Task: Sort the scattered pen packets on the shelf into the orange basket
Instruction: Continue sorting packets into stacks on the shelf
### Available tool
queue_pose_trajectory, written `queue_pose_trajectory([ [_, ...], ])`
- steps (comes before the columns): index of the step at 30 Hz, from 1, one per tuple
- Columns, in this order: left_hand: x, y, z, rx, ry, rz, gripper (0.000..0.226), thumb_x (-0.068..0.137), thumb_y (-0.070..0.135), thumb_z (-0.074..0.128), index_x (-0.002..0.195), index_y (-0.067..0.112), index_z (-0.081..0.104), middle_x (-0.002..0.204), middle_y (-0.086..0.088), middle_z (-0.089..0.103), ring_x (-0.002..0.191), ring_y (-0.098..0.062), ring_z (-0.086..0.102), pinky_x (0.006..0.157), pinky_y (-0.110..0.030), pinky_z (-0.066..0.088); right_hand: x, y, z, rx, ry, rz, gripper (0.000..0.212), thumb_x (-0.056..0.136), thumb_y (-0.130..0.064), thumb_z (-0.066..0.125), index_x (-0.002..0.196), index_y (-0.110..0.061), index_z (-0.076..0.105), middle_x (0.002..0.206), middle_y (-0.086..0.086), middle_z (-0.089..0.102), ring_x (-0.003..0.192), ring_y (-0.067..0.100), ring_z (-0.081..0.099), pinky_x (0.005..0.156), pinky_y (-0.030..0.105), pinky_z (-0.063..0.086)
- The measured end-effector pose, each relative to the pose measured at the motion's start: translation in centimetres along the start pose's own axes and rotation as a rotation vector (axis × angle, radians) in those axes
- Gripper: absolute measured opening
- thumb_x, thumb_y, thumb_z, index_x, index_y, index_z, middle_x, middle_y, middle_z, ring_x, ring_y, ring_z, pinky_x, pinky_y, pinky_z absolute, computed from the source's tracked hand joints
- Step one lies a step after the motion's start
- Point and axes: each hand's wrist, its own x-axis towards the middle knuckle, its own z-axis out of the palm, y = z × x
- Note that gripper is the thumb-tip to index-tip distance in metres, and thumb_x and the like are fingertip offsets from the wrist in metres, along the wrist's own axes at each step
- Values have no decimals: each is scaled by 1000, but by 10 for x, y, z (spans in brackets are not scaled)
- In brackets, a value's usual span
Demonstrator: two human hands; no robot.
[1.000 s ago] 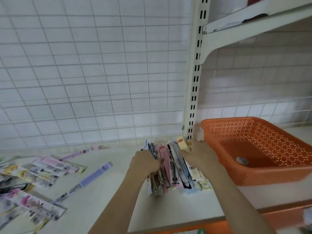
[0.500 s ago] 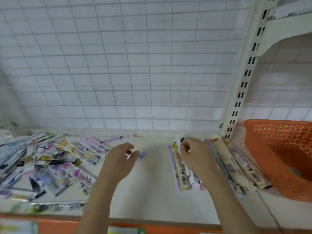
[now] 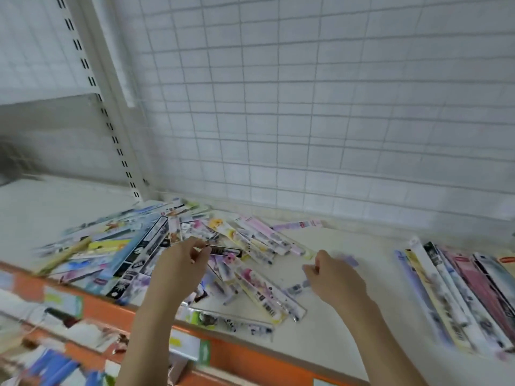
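Left hand (image 3: 181, 263) pinches black packet (image 3: 225, 250); right hand (image 3: 334, 277) curled.

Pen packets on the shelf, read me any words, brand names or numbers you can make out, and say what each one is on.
None can be read.
Scattered pen packets: printing and barcodes, blurred.
Sorted row of packets: small red labels near the tops, too blurred.
Tags on the orange shelf edge: smeared by motion.

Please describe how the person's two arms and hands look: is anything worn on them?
Both forearms are bare up to the bottom frame edge: no sleeves, gloves, watch or bracelets are visible. The left hand and right hand show no rings, though the picture is slightly blurred, so small details cannot be excluded.
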Motion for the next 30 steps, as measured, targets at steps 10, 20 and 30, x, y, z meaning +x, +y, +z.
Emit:
queue_pose_trajectory([
  [10, 47, -23, 0, -29, -91, 164, 24, 93, 25, 52, 112, 16, 64, 94, -5, 72, 75, -20, 61, 68, -24, 43, 2, -24, -13, 128, 162, 237, 16, 91, -17, 46, 103, -8, 40, 84, 7, 55, 82, 31, 58, 63, 30, 43],
  [20, 71, -47, -4, -108, -138, 218, 17, 92, 26, 53, 99, 18, 66, 82, -2, 69, 70, -19, 61, 59, -19, 43, 25, -62, -15, 56, 216, 129, 28, 94, -19, 40, 119, -7, 45, 90, 9, 53, 77, 28, 50, 63, 30, 35],
  [30, 77, -61, -17, -103, -56, 142, 22, 92, 26, 53, 108, 15, 65, 86, -2, 67, 80, -22, 62, 77, -31, 49, 75, -81, 7, -72, 50, 62, 35, 87, -39, 53, 120, -29, 59, 94, -3, 65, 84, 19, 62, 62, 26, 46],
])
